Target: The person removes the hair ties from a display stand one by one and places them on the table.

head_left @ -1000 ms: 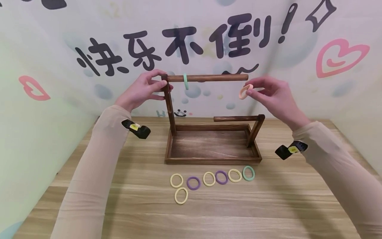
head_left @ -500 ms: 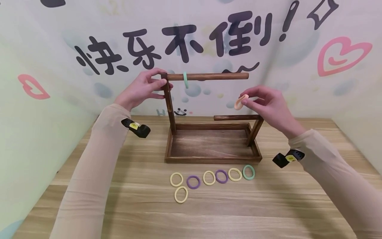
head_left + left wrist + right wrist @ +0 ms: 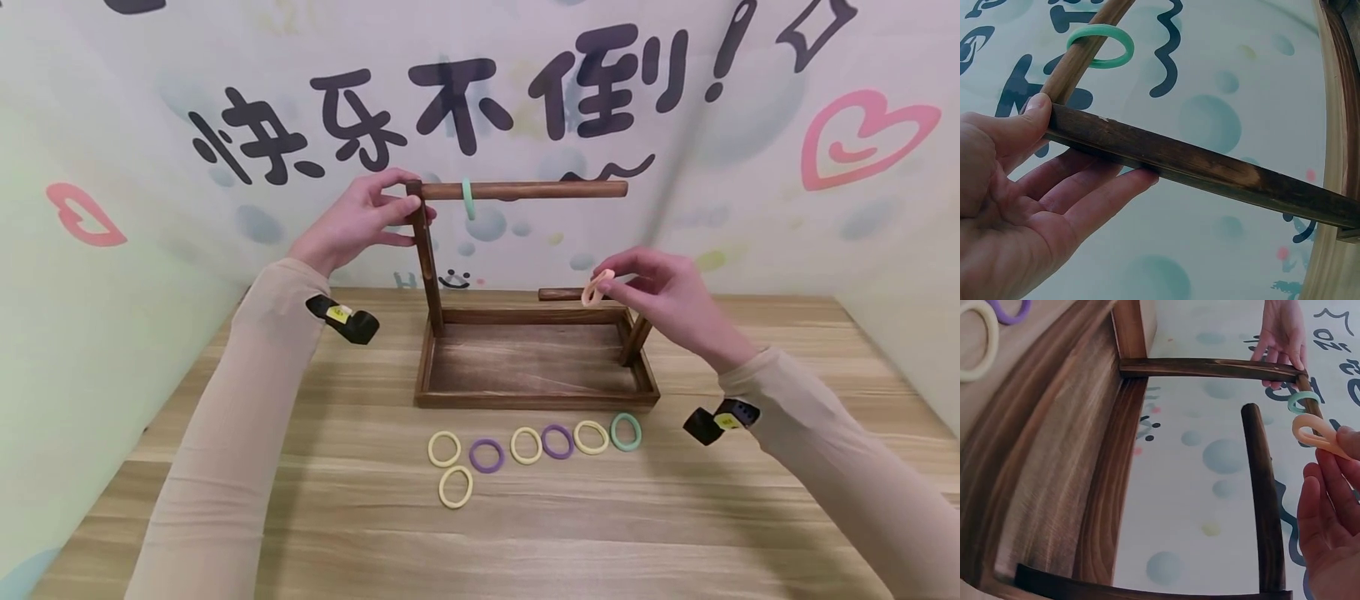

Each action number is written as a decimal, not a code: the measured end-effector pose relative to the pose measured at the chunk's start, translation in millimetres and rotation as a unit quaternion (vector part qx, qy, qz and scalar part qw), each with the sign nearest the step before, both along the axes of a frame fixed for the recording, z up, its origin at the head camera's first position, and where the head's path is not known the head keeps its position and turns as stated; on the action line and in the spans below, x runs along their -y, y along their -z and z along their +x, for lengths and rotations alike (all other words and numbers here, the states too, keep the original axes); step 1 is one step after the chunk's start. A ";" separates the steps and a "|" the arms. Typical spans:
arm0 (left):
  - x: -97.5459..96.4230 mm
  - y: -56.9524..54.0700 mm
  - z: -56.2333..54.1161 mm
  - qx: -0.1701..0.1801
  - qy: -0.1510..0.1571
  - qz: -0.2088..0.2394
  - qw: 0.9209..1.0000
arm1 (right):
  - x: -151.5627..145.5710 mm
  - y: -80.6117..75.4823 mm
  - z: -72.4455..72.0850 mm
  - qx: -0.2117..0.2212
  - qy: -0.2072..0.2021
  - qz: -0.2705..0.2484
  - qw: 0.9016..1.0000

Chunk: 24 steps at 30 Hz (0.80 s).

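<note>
My left hand [image 3: 360, 218] holds the top of the tall left post [image 3: 1210, 164] of a dark wooden rack, thumb on one side and fingers on the other. A mint-green hair tie [image 3: 468, 200] hangs on the rack's upper bar [image 3: 547, 190], near that post. Between thumb and fingertips, my right hand [image 3: 660, 296] pinches a peach hair tie [image 3: 1311, 432], squeezed into a narrow loop. In the head view this loop overlaps the lower bar [image 3: 558, 294]; the right wrist view shows it apart from that bar, on the side toward the upper bar.
On the wooden table [image 3: 555, 533], in front of the rack's tray [image 3: 536, 400], lie several yellow hair ties [image 3: 455, 506], two purple ones [image 3: 487, 468] and a green one [image 3: 626, 448]. A printed cloth [image 3: 480, 100] hangs close behind the rack.
My right hand has carried the peach hair tie down and slightly left, from near the upper bar's free end to the lower bar's height. The left hand keeps its hold on the post.
</note>
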<state>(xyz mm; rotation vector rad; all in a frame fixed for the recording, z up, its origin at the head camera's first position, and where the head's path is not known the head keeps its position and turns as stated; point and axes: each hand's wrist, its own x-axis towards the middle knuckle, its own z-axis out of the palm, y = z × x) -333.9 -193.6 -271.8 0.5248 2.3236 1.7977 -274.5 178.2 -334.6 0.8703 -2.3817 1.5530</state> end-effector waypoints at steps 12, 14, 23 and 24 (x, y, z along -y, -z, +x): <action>-0.5 0.1 -1.4 0.005 -0.002 -0.001 1.000 | 10.9 22.1 10.8 0.003 -0.040 0.032 0.999; -0.6 0.0 -1.6 0.005 -0.002 -0.003 1.000 | 13.1 26.4 12.7 0.008 -0.055 0.037 0.998; -1.3 -2.0 0.9 0.003 -0.004 -0.006 1.000 | 25.9 44.5 22.7 0.011 -0.098 0.056 0.994; -1.4 -2.2 1.3 0.002 -0.004 -0.007 1.000 | 27.2 46.3 23.8 0.009 -0.104 0.058 0.993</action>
